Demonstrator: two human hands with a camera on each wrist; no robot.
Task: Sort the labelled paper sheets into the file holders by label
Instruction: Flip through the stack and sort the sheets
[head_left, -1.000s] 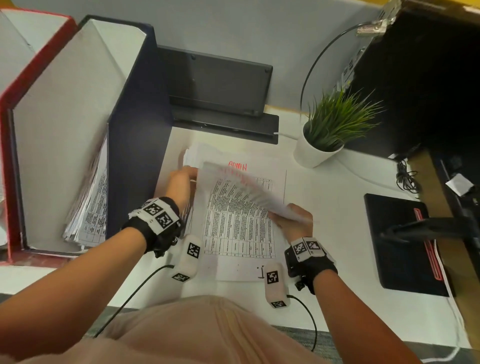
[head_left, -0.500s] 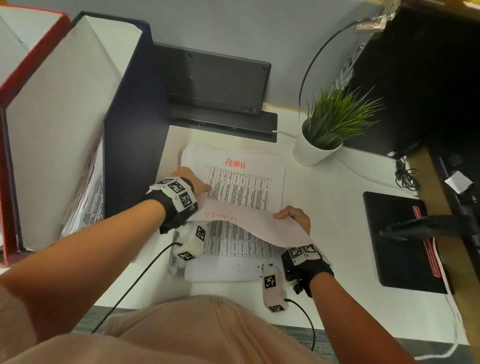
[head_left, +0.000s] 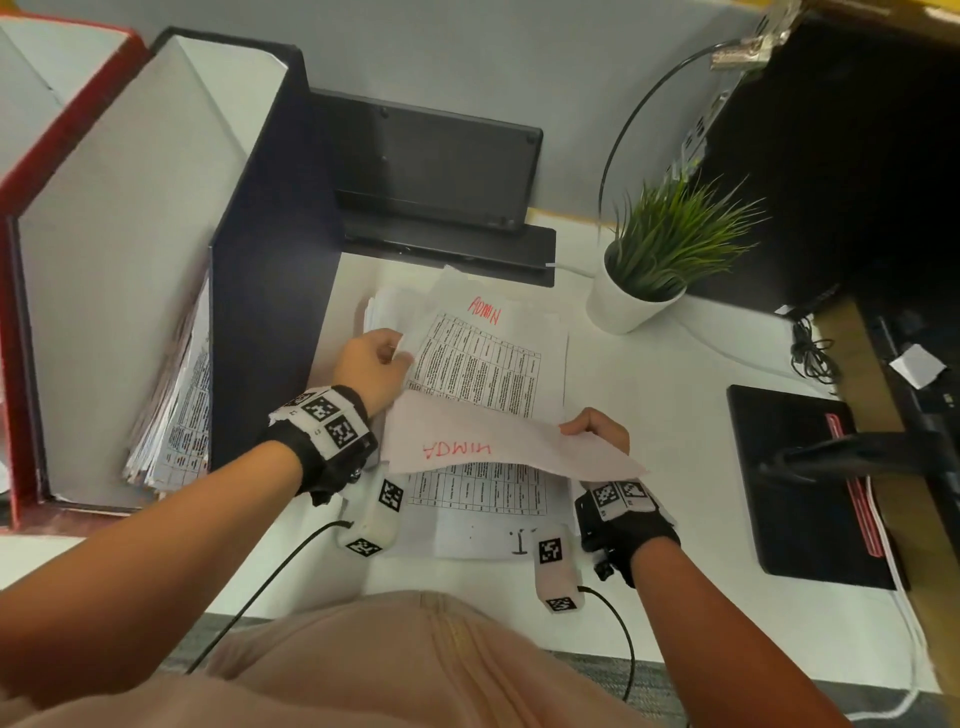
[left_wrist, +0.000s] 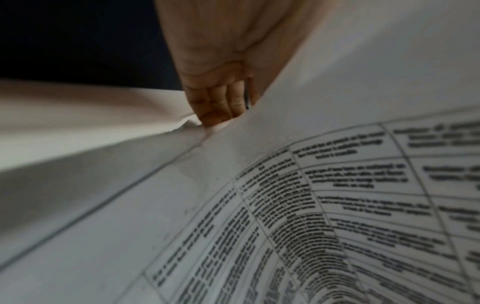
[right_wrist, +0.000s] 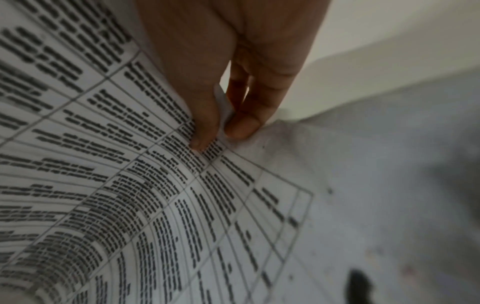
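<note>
A stack of printed sheets (head_left: 498, 374) lies on the white desk; its top sheet bears a red ADMIN label (head_left: 484, 310). My left hand (head_left: 371, 364) grips that top sheet by its left edge, fingers curled (left_wrist: 221, 107), and the sheet's far-left corner is raised. My right hand (head_left: 597, 431) pinches a second sheet (head_left: 467, 447), turned over toward me with ADMIN showing through in reverse; thumb and fingers (right_wrist: 205, 131) clamp its edge. A navy file holder (head_left: 270, 249) with papers (head_left: 176, 405) inside stands at the left, a red holder (head_left: 10, 291) beyond it.
A potted plant (head_left: 654, 270) stands right of the stack. A black device (head_left: 431, 171) sits against the back wall. A black pad (head_left: 800, 483) and cables (head_left: 810, 353) lie at the right. The desk's front edge runs close to my body.
The right hand has folded its sheet back toward me, blank side up. The left hand went from resting on the stack to gripping the top sheet's left edge and lifting its corner.
</note>
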